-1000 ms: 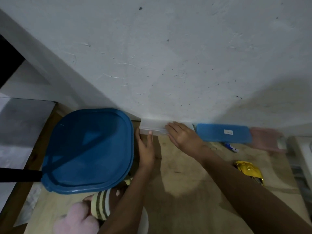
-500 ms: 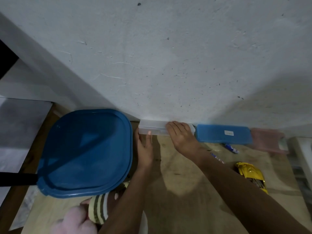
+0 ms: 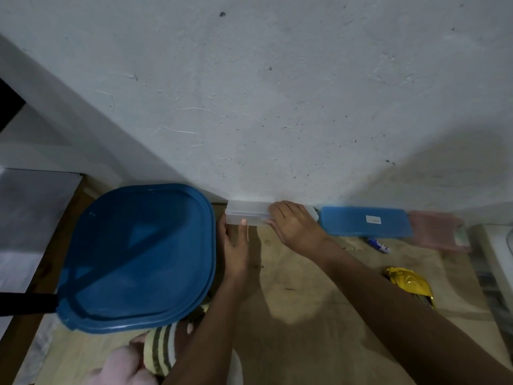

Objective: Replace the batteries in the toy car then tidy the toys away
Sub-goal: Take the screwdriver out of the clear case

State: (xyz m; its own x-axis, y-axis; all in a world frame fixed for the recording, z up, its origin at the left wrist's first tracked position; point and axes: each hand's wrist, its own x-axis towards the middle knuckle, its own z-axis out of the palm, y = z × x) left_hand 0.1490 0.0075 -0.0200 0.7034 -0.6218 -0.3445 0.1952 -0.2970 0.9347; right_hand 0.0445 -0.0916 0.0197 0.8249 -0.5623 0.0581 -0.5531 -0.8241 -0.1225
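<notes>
A small clear plastic case (image 3: 248, 211) lies on the wooden table (image 3: 305, 287) against the white wall. My left hand (image 3: 236, 247) rests flat below it, with the thumb tip on the case's front edge. My right hand (image 3: 294, 225) lies over the right half of the case, fingers curled on its lid. A large blue lid (image 3: 141, 257) covers a tub at the left. Soft toys, one pink (image 3: 122, 366) and one with olive stripes (image 3: 161, 350), sit at the bottom edge. No toy car shows.
A blue flat case (image 3: 365, 220) and a pink one (image 3: 438, 234) line the wall to the right. A small blue-and-white battery (image 3: 379, 245) and a yellow foil wrapper (image 3: 409, 284) lie on the table. A black handle (image 3: 26, 304) sticks out left.
Both hands have stayed on the clear case; the right hand has shifted slightly along its lid. The case has not visibly moved.
</notes>
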